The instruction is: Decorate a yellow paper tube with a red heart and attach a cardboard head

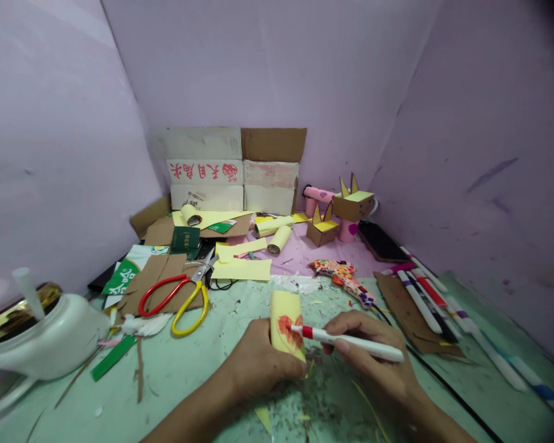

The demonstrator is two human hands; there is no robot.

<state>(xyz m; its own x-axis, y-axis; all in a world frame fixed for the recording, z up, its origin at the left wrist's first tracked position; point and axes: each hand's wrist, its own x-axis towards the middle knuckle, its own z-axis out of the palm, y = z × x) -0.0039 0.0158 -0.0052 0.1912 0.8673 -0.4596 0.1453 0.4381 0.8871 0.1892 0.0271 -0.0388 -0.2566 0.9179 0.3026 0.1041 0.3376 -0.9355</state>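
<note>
A small yellow paper-covered roll (286, 307) stands upright near the middle of the table, gripped by my left hand (263, 354) from the left and front. A red heart shape is coloured on its near face. My right hand (373, 351) holds a white marker (351, 343) with a red band, pinched between thumb and fingers. The marker's tip points left and touches the heart, or nearly so. Part of the roll's lower edge is hidden behind my left thumb.
Scissors (196, 289) with red and yellow handles lie left, near a white pot (55, 338). Cardboard box animals (323, 232), yellow rolls (279, 239) and a phone (383, 241) are at the back. Several markers (420, 301) and a black cable (443, 381) lie right.
</note>
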